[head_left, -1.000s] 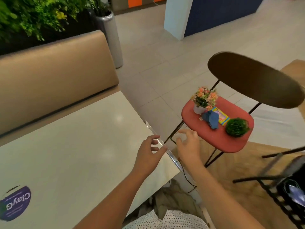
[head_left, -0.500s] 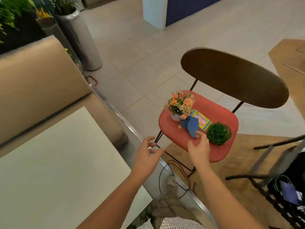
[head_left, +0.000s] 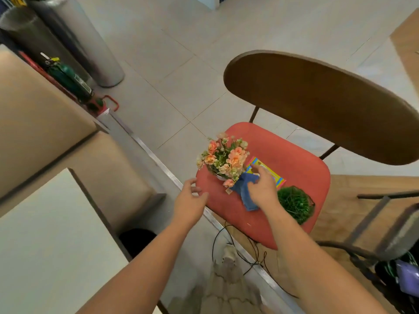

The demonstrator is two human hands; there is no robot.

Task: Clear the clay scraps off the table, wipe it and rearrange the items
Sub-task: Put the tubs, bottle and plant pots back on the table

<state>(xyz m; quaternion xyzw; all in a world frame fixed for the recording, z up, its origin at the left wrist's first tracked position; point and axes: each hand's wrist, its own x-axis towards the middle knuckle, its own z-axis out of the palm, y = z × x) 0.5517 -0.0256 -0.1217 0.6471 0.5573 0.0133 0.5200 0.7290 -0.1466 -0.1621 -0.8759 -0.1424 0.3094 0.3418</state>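
I judged the job to be somewhere in its middle. The corner of the table [head_left: 49, 234] that I could see bore no clay scraps that I could make out, so the clearing looked done there. I could not tell whether it had been wiped. The items meant for it sat well apart from it, all on the red chair seat [head_left: 294, 164]. The rearranging was therefore left to do, and perhaps the wiping too.

My right hand [head_left: 263, 189] lay on the blue cloth [head_left: 246, 201], which was crumpled near the middle of the seat, between the flower pot and the green tuft. The fingers were bent down onto the cloth, and one reached as far as the bright packet [head_left: 278, 180] just behind it. I could not tell whether they had pinched the cloth. My left hand [head_left: 191, 202] hovered at the near edge of the seat with its fingers loosely spread, holding nothing. I took the step in hand to be fetching the cloth.

As for containers, the small white flower pot [head_left: 218, 177] stood upright and held a bunch of peach and cream flowers [head_left: 226, 158] that hid most of it. The green tuft [head_left: 294, 203] seemed to sit in a dark rim, though I could not be sure it was a bowl. A dark round opening [head_left: 138, 241] showed under the table edge, possibly a bin, and I could not see its contents.
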